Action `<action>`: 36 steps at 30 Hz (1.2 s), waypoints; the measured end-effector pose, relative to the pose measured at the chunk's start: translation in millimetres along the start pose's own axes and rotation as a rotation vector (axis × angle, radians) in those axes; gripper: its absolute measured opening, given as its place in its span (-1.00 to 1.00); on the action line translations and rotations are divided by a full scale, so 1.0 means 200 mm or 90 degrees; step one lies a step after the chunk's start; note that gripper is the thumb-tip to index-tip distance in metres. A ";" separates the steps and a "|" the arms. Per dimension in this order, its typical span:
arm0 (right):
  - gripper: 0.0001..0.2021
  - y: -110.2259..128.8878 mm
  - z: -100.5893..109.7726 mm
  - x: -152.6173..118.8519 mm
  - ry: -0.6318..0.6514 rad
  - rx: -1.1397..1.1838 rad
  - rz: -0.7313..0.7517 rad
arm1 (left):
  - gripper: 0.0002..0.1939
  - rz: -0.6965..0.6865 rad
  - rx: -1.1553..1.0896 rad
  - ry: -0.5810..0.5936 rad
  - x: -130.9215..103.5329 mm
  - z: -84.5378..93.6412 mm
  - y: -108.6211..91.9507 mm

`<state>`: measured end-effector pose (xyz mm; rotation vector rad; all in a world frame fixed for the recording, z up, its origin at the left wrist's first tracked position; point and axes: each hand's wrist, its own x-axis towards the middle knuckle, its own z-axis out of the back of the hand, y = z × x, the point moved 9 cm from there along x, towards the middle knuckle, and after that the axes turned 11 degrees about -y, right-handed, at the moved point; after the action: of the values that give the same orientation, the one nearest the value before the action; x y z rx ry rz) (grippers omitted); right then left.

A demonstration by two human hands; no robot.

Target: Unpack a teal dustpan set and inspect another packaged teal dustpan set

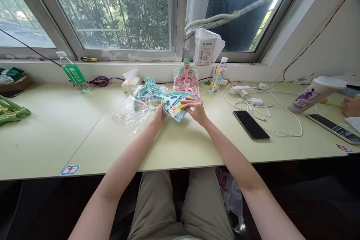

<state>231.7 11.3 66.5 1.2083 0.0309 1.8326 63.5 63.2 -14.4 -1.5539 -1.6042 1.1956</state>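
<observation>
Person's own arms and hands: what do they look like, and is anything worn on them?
The left hand and right hand are ungloved, with no ring, watch or bracelet that I can make out. The left arm and right arm are bare as far as the picture shows, with no sleeves, cables or visible markings. Plain khaki trousers show between them.

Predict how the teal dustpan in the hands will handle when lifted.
The teal dustpan is probably stiff: it looks unbent between left hand and right hand. Its thin body suggests it's light for its size.
</observation>
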 end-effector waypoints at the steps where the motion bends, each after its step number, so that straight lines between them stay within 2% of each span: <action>1: -0.73 0.00 -0.01 0.00 0.013 0.009 -0.002 | -0.77 -0.007 -0.011 0.005 -0.01 0.00 -0.01; 5: -0.71 -0.01 -0.05 -0.02 0.046 0.026 0.001 | -0.56 -0.026 -0.030 0.049 -0.04 -0.04 -0.03; 10: -0.69 -0.05 -0.02 -0.02 -0.013 0.002 -0.023 | -0.43 -0.014 0.012 0.090 -0.06 -0.07 -0.01; 17: -0.72 -0.10 -0.01 -0.02 -0.044 -0.032 -0.056 | -0.31 -0.027 0.000 0.078 -0.08 -0.07 -0.02; 21: -0.79 -0.08 -0.03 -0.03 -0.041 -0.053 -0.029 | -0.26 -0.044 -0.034 0.067 -0.07 -0.06 -0.04; 25: -0.71 -0.07 -0.06 -0.04 -0.026 -0.073 0.002 | -0.01 -0.073 -0.071 0.051 -0.07 -0.06 -0.05; 29: -0.70 -0.07 -0.07 -0.05 -0.029 -0.073 -0.008 | 0.18 -0.124 -0.078 0.034 -0.08 -0.05 -0.05; 33: -0.71 -0.11 -0.06 -0.04 -0.065 0.004 -0.078 | 0.17 -0.146 -0.063 -0.006 -0.09 -0.03 -0.08; 36: -0.50 -0.21 -0.05 -0.05 -0.152 0.180 -0.211 | 0.12 -0.139 -0.056 -0.019 -0.09 -0.02 -0.09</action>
<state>254.2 33.7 35.1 1.5122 0.3448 1.4185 62.1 47.9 6.0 -1.3773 -1.8152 1.0483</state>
